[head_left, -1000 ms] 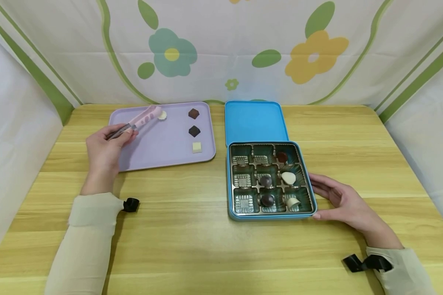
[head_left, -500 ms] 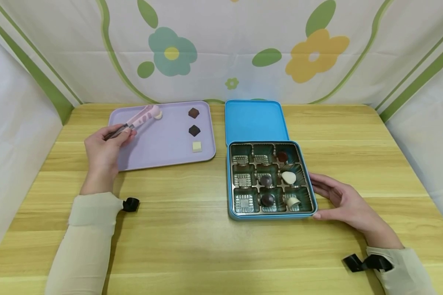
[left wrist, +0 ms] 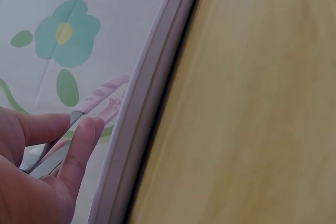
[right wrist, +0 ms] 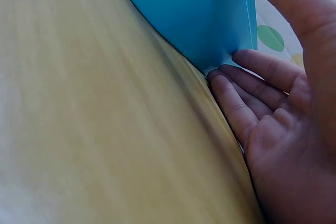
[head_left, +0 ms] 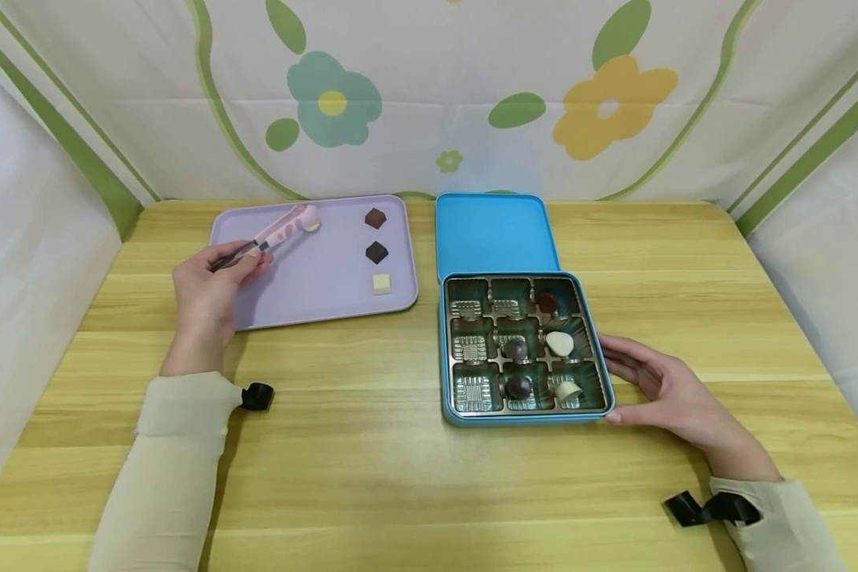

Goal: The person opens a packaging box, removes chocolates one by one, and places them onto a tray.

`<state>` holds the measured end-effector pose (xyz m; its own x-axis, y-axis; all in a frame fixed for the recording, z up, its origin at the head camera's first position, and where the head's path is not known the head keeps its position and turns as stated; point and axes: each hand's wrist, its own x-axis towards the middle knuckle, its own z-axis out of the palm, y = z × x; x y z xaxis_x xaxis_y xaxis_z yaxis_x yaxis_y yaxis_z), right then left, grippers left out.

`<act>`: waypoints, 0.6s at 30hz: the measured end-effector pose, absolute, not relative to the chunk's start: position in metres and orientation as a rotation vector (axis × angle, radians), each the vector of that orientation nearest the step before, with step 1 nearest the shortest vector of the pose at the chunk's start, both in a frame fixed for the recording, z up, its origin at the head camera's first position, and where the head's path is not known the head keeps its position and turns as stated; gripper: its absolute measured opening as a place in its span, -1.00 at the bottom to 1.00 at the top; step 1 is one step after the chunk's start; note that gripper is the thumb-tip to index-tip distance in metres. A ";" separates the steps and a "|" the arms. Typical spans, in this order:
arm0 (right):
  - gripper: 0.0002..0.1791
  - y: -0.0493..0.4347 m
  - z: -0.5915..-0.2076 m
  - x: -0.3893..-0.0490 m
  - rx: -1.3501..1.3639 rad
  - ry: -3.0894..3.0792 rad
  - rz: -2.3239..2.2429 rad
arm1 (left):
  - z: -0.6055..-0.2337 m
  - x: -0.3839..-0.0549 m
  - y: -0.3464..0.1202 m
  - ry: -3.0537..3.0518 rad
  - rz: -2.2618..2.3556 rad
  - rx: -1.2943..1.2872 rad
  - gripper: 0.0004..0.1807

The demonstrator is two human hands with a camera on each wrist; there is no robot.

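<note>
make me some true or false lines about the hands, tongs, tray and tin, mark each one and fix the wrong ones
1. The left hand holds pink tongs. True.
2. The right hand touches the blue tin. True.
3. The tin is closed. False: its lid is open behind it.
4. The tongs' tips are inside the tin. False: they are over the lilac tray, at a pale piece.
5. A white square piece lies on the tray. True.
6. The tin's near-left compartment holds a dark piece. False: that compartment is bare.
</note>
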<state>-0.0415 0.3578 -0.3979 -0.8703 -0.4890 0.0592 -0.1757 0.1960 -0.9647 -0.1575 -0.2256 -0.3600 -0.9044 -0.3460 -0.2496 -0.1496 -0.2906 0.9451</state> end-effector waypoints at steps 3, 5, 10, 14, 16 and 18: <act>0.04 0.358 -0.397 -0.041 -0.630 2.213 -1.722 | -0.360 -0.158 -0.225 -1.785 -2.346 0.630 -0.84; 0.04 0.358 -0.397 -0.041 -0.626 2.212 -1.723 | -0.360 -0.158 -0.226 -1.768 -2.354 0.628 -0.84; 0.04 0.357 -0.396 -0.041 -0.618 2.210 -1.729 | -0.358 -0.157 -0.228 -1.717 -2.372 0.623 -0.81; 0.04 0.357 -0.396 -0.041 -0.619 2.210 -1.730 | -0.356 -0.157 -0.230 -1.694 -2.364 0.620 -0.78; 0.04 0.357 -0.396 -0.041 -0.622 2.207 -1.731 | -0.355 -0.156 -0.231 -1.656 -2.369 0.618 -0.78; 0.04 0.357 -0.397 -0.041 -0.623 2.203 -1.732 | -0.354 -0.156 -0.232 -1.625 -2.369 0.620 -0.79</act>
